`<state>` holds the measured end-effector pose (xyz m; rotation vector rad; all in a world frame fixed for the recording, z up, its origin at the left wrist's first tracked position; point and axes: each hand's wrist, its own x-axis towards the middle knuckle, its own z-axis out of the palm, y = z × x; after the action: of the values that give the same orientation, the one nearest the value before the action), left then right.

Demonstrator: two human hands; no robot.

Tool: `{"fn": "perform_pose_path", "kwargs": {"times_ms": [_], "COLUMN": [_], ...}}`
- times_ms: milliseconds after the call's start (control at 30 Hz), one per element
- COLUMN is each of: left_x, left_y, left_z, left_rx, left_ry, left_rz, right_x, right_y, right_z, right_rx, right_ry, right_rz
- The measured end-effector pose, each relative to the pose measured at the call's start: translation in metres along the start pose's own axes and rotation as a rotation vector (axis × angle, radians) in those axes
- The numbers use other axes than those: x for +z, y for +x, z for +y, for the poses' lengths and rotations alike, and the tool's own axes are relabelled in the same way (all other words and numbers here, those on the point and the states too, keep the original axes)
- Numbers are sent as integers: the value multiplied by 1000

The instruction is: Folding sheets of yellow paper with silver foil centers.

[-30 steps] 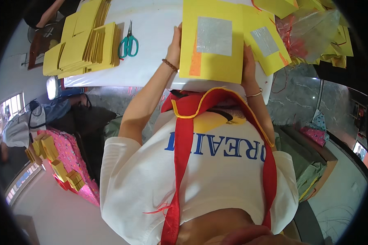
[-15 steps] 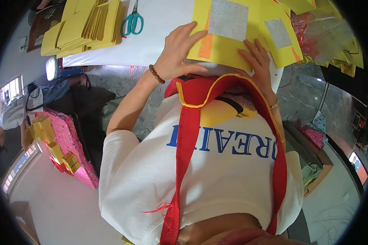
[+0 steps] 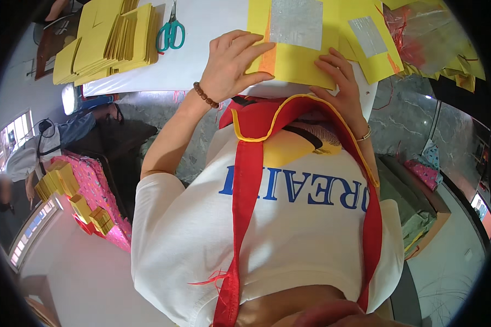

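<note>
A yellow paper sheet (image 3: 294,62) with a silver square (image 3: 295,23) and an orange strip (image 3: 268,58) lies before me at the table's near edge. My left hand (image 3: 235,62) grips its left edge, fingers curled on top and the thumb by the near corner. At the near right corner, my right hand (image 3: 341,79) has its fingers bent over the paper and its thumb by the front edge. A second yellow sheet (image 3: 386,61) with a silver patch lies just to the right.
Teal-handled scissors (image 3: 171,35) and stacked folded yellow paper (image 3: 101,43) sit left on the white table (image 3: 202,22). Clear plastic with red strings (image 3: 417,35) lies far right. At left, another person (image 3: 22,150) is beside a pink cloth (image 3: 95,182) bearing yellow bundles.
The sheet, scissors and paper stacks all appear slightly further left, as the view has shifted. My left hand's fingers have drawn closer together on the sheet's edge; the right hand stays at its corner.
</note>
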<state>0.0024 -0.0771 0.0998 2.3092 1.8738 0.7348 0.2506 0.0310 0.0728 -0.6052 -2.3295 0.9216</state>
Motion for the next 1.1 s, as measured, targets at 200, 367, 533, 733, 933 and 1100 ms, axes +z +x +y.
{"fn": "perform_pose_path", "kwargs": {"times_ms": [200,367,533,733,933,1100], "left_x": [-7,-6,-8,-11,-7,-2], "left_y": [8,9,13,18,10,0], "left_z": [-3,-4,12,-10,-4,-1], "left_rx": [263,341,375,204,306,309], "left_ry": [85,174,302,-26,3,180], "left_rz": [-68,-96,-103,-79,5,-25], "right_x": [-1,7,8,11,9,9], "right_y": [2,0,0,0,0,-6], "right_z": [-4,0,-3,-6,1,7], "right_rx": [2,-31,22,25,-40,-30], "right_ry": [-16,-71,-18,9,11,-33], "right_rz": [-13,25,57,139,154,115]}}
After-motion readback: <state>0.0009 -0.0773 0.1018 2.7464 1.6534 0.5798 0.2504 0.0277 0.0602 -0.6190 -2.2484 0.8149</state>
